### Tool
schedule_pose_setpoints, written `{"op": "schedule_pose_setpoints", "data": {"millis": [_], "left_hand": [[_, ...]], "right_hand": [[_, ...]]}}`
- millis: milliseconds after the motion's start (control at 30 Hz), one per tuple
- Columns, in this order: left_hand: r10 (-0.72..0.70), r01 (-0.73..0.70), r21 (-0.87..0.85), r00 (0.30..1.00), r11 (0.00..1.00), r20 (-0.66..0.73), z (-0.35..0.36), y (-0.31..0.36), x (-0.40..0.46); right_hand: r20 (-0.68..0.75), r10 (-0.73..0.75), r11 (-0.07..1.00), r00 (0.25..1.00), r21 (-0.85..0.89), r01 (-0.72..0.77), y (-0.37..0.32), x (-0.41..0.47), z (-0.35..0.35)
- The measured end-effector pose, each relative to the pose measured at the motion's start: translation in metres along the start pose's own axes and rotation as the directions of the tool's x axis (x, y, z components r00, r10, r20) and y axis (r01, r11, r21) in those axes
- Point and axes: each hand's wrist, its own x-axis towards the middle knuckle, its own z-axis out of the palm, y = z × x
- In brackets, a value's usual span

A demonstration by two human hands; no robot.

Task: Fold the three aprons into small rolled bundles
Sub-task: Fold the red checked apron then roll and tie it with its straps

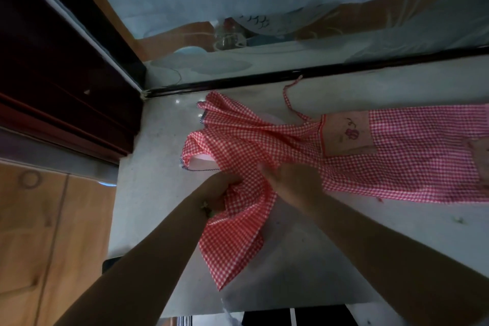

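Observation:
Red-and-white checked aprons lie on a pale countertop [304, 259]. One apron [412, 156] is spread flat to the right, with a beige pocket patch [349, 135] and a thin strap [287, 98] trailing toward the back edge. A crumpled checked apron [238, 135] is bunched at the middle, and a flap of it [232, 243] hangs toward me. My left hand [221, 188] grips the bunched cloth at its near edge. My right hand [293, 180] holds the gathered fabric just beside the left one. The image is blurred, so finger positions are unclear.
A glass pane with a dark frame [317, 71] runs along the back of the counter. Dark wooden cabinet [53, 74] stands at the left, and a wooden door panel [39, 233] lies below it. The counter's front edge [264, 311] is close to me.

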Motion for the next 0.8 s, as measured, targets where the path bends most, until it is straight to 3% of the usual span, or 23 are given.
{"op": "schedule_pose_setpoints", "data": {"millis": [67, 167, 200, 267, 367, 434, 501, 601, 634, 734, 801], "left_hand": [[0.006, -0.005, 0.028, 1.0, 1.0, -0.029, 0.0, -0.004, 0.005], [-0.057, 0.067, 0.133, 0.995, 0.989, -0.078, 0.002, -0.016, 0.003], [-0.09, 0.095, 0.08, 0.993, 0.992, -0.073, 0.002, -0.021, 0.005], [-0.132, 0.124, -0.114, 0.989, 0.986, -0.063, 0.003, -0.027, 0.001], [-0.11, 0.052, -0.397, 0.986, 0.916, -0.124, -0.008, -0.02, 0.002], [0.022, -0.061, -0.577, 0.997, 0.815, -0.074, -0.022, -0.01, 0.009], [0.12, -0.13, -0.637, 0.991, 0.76, -0.06, -0.033, 0.003, 0.012], [0.224, -0.255, -0.517, 0.967, 0.817, -0.121, -0.041, 0.02, 0.012], [0.258, -0.28, -0.488, 0.959, 0.827, -0.114, -0.045, 0.023, 0.011], [0.246, -0.298, -0.411, 0.953, 0.861, -0.175, -0.059, 0.017, 0.003], [0.162, -0.225, -0.329, 0.965, 0.917, -0.208, -0.074, -0.002, 0.0]], "right_hand": [[0.213, 0.043, 0.999, 0.976, 0.024, -0.049, 0.006, -0.02, 0.018], [0.383, 0.099, 0.922, 0.918, 0.312, -0.23, 0.012, -0.036, 0.034], [0.459, 0.141, 0.828, 0.877, 0.432, -0.359, 0.01, -0.037, 0.037], [0.499, 0.221, 0.525, 0.838, 0.664, -0.533, 0.009, -0.043, 0.053], [0.623, 0.274, 0.19, 0.733, 0.712, -0.676, 0.007, -0.049, 0.062], [0.686, 0.28, 0.091, 0.672, 0.677, -0.73, 0.007, -0.05, 0.057], [0.683, 0.28, 0.106, 0.675, 0.677, -0.729, 0.012, -0.05, 0.053], [0.648, 0.162, 0.12, 0.744, 0.735, -0.667, 0.019, -0.05, 0.033], [0.654, 0.103, 0.171, 0.749, 0.731, -0.661, 0.025, -0.05, 0.022], [0.783, -0.036, 0.451, 0.621, 0.567, -0.689, 0.052, -0.044, -0.008], [0.851, -0.022, 0.622, 0.525, 0.423, -0.659, 0.067, -0.039, -0.024]]}}
